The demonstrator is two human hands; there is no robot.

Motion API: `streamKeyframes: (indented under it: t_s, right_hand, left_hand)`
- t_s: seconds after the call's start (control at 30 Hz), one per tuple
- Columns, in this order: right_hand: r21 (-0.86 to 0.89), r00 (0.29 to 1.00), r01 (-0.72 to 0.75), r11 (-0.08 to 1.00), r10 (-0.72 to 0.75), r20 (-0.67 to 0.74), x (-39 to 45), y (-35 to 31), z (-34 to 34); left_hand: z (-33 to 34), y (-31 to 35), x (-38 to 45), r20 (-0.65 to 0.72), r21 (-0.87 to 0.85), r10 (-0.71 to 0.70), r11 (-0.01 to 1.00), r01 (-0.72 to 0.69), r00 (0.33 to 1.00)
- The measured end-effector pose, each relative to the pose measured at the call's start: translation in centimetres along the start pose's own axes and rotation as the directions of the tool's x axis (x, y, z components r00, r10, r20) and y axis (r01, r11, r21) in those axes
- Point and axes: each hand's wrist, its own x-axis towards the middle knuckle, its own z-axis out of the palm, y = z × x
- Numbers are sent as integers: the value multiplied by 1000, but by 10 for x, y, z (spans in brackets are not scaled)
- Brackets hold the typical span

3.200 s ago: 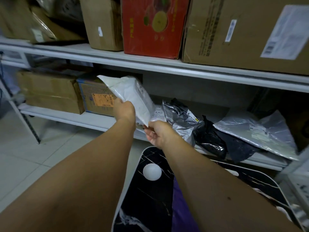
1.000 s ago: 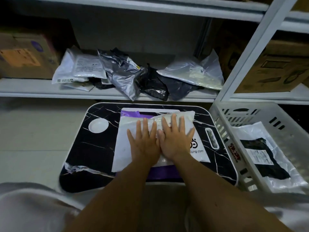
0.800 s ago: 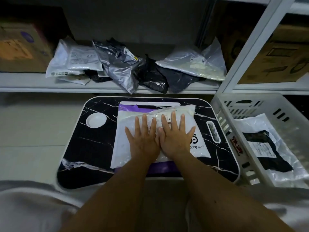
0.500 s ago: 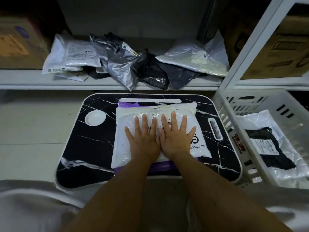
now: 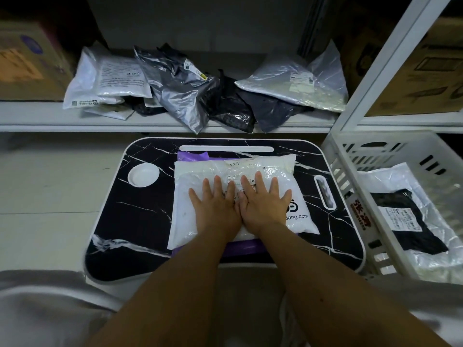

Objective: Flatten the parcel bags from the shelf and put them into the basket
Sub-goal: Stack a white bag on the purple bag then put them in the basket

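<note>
A white parcel bag (image 5: 190,181) lies on a black marble-patterned lap table (image 5: 140,216), over a purple bag (image 5: 191,155) whose edges show. My left hand (image 5: 215,206) and my right hand (image 5: 263,204) press flat on the white bag side by side, fingers straight and spread. Several more parcel bags (image 5: 180,88), white, silver and black, lie heaped on the white shelf (image 5: 37,116) behind the table. A white slatted basket (image 5: 350,176) stands to the right and holds a clear bag with dark contents (image 5: 406,216).
Cardboard boxes (image 5: 27,61) stand on the shelf at left, and more boxes (image 5: 426,71) at right behind a white shelf post (image 5: 380,63). A white round recess (image 5: 143,174) and a slot sit in the table top. Pale tiled floor lies at left.
Since three seconds ago the white bag went from held up at the shelf to lying on the table. Over the last second both hands stay pressed on it; only the view shifted slightly.
</note>
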Motion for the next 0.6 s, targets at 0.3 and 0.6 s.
streamKeyframes:
  t_s: [0.3, 0.6]
  right_hand:
    - [-42, 998, 0, 999, 3, 56, 8, -2, -6]
    - [-42, 986, 100, 994, -105, -127, 28, 3, -18]
  left_hand:
    - [-4, -3, 8, 73, 25, -5, 1000, 3, 997]
    - [-22, -9, 28, -104, 44, 85, 996, -80, 991]
